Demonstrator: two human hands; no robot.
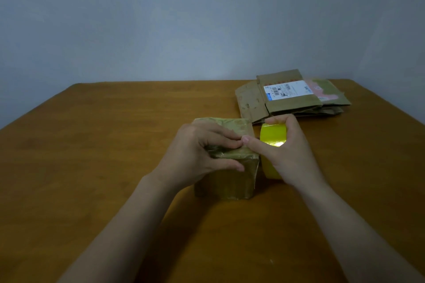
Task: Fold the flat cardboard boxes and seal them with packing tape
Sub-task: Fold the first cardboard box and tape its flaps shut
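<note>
Orange-brown wooden table (92, 145), pale blue-grey wall (184, 18) behind it.

1 small folded brown cardboard box (225, 184) stands at the middle of the table. Its flaps are closed on top and its faces are glossy with clear tape.

Left hand (202, 151) grips the box from above. The fingers curl across the lid and the thumb presses on the near face just under the top edge.

Right hand (287, 151) holds a yellow roll of packing tape (272, 135) just beside the box's right side. The fingers wrap over the roll's far rim. The thumb reaches left, its tip touching the box's top right edge and meeting the left fingertips. The roll stands on edge. A strip seems to run from the roll to the box's right corner, but the view is too soft to be sure.

Far right of the table, well apart from both hands, lies a stack of flattened brown cardboard boxes (253, 101). The top 1 carries a white shipping label (287, 89) with a blue strip. A piece with pink print shows at the stack's right end.
</note>
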